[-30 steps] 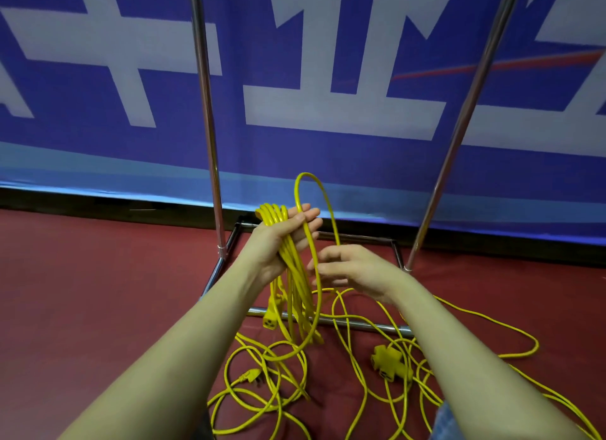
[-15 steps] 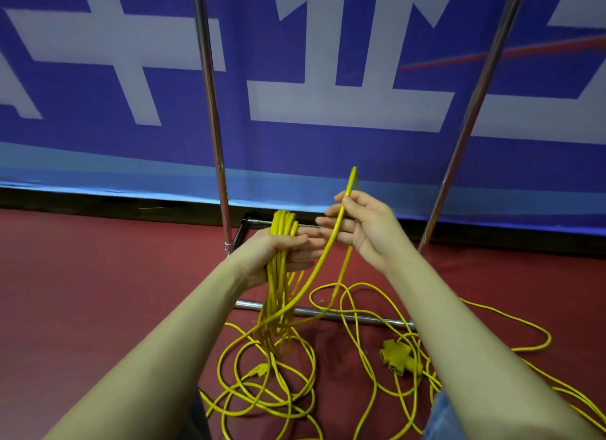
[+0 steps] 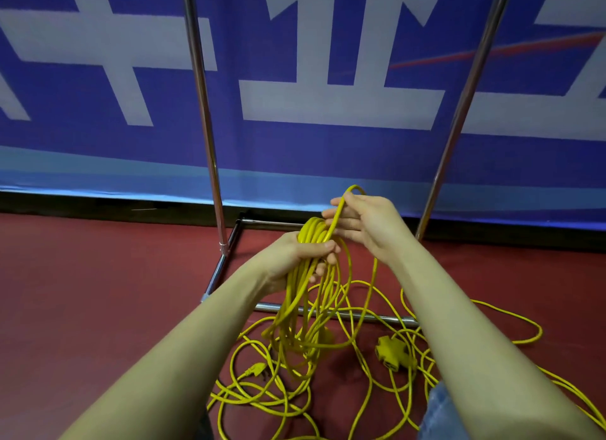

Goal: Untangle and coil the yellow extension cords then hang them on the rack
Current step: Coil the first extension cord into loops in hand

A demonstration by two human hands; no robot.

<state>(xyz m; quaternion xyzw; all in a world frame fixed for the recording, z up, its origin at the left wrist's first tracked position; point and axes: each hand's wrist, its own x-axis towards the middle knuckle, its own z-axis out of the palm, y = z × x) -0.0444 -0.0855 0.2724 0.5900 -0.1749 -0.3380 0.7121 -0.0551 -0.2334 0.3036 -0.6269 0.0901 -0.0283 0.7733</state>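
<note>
Two bare hands work in front of us above a red floor (image 3: 82,292). Our left hand (image 3: 295,259) is clenched around a coiled bundle (image 3: 305,295) of yellow extension cord, the fingers wrapped over the top of the loops, which hang down from the fist toward the floor. Our right hand (image 3: 364,223) sits just beside and slightly above it, pinching a single strand (image 3: 337,216) of the same cord between thumb and fingers; that strand arches over the hand in a small loop, then drops past the wrist on the far side.

Under the hands, the loose cord (image 3: 262,397) lies tangled in many overlapping rings on the floor, spreading from the middle toward the floor's near right corner. A yellow plug (image 3: 254,370) lies among the rings near the lower ends of the hanging loops, and a yellow multi-outlet socket block (image 3: 395,354) rests on the floor to the right of them, just beside our right forearm.

The metal rack (image 3: 210,164) stands beyond the hands, its two upright poles rising out of view and its base bar (image 3: 370,316) crossing the floor beneath the bundle, with cord lying over it. Behind the rack hangs a blue banner (image 3: 328,151) with large white lettering. A bit of blue denim (image 3: 439,413) shows at the bottom edge.
</note>
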